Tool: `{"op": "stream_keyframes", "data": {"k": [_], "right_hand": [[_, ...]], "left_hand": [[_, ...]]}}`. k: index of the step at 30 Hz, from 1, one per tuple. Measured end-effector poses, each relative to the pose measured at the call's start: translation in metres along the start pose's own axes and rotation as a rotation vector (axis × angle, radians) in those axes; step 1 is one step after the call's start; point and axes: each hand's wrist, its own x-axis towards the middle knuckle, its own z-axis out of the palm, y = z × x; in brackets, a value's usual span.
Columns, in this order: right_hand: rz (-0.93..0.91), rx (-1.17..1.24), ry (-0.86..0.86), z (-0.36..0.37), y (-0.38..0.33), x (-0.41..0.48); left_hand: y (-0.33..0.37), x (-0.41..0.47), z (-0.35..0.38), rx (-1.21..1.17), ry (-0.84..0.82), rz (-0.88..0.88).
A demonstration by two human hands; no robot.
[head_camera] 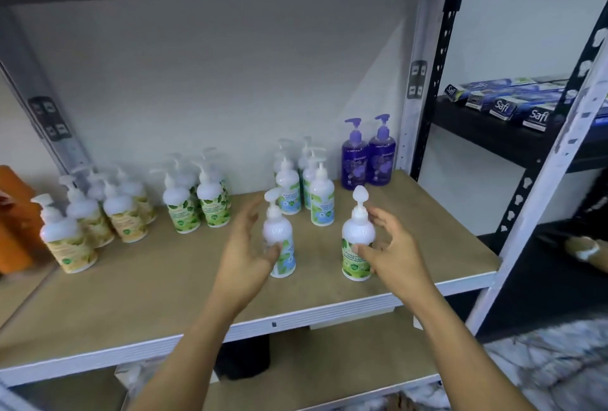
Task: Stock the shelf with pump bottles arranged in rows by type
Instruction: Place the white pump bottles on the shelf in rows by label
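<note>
The left hand (245, 251) is motion-blurred; the orange object (16, 219) is cut off.

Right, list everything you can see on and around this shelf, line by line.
Purple pump bottles: two, purple, back right of the shelf.
Blue-label pump bottles: a cluster, exact count unclear, white, left of the purple ones.
Green-label pump bottles: a cluster, white, mid-left.
Yellow-label pump bottles: a cluster, white, far left.
Front blue-label bottle: one, white, front centre.
Front green-label bottle: one, white, front right.
Shelf: one, tan board, white edge.
Safi boxes: several, dark blue, neighbouring black rack.
Orange object: one, far left edge.
Left hand: at the front blue-label bottle.
Right hand: at the front green-label bottle.
</note>
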Motion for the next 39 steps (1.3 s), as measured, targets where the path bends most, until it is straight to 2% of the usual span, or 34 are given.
{"op": "stream_keyframes", "data": {"k": [3,7,20,31,39], "right_hand": [[0.111,-0.033,-0.096,-0.002,0.014,-0.001],[0.159,-0.115,-0.209,-0.002,0.03,0.005],[0.032,-0.258,0.058,0.043,0.027,0.011],[0.016,-0.256,0.094,0.06,0.025,0.014],[0.021,-0.25,0.119,0.066,0.025,0.013]], "left_hand": [[-0.024,-0.02,0.02,0.006,0.087,-0.224],[-0.03,-0.026,0.033,0.004,0.065,-0.252],[-0.041,-0.009,0.019,0.023,0.037,-0.253],[-0.052,-0.014,-0.001,-0.014,0.071,-0.238],[-0.049,-0.002,0.025,-0.075,0.028,-0.179]]}}
